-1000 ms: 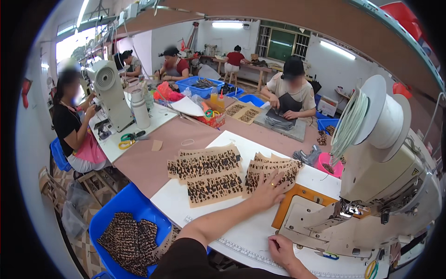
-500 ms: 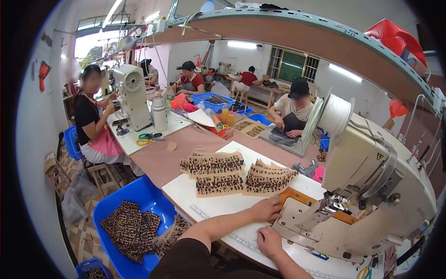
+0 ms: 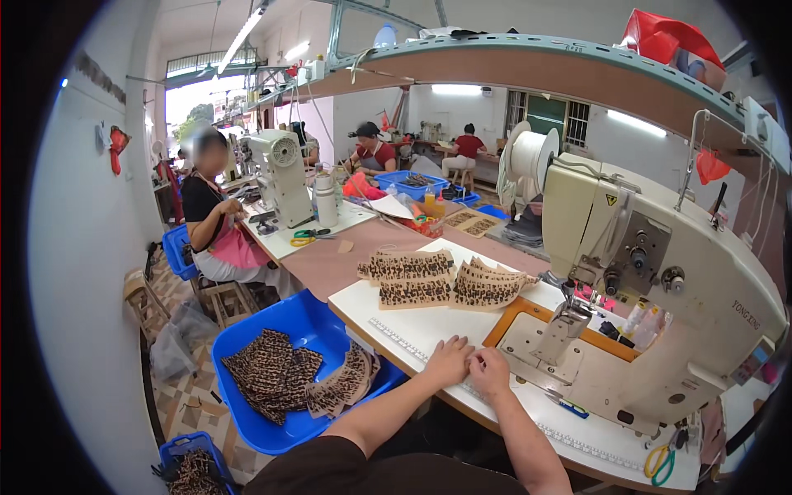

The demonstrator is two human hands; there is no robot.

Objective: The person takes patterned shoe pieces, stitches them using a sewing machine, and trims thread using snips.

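Note:
Both my hands meet at the near edge of the white sewing table (image 3: 355, 299). My left hand (image 3: 448, 361) lies on the tabletop with its fingers stretched out. Touching it, my right hand (image 3: 490, 371) has its fingers curled in; anything between them is hidden. Just right of them stands the sewing machine (image 3: 569, 219), its narrow post (image 3: 563, 330) rising from a metal bed beside an orange board (image 3: 511, 318). Beyond my hands lie leopard-print pieces on tan backing: a flat stack (image 3: 412, 290) and a fanned pile (image 3: 487, 285).
A blue tub (image 3: 309, 309) with leopard-print pieces sits below the table's left edge. A ruler strip (image 3: 396, 337) runs along the near edge. Yellow-green scissors (image 3: 660, 464) lie at lower right. A co-worker (image 3: 216, 206) sits at another machine (image 3: 280, 169). A shelf (image 3: 528, 70) spans overhead.
My left hand has drawn back from the machine bed, and my right hand has come up against it. The view has shifted left; the co-worker at the right is now behind the machine.

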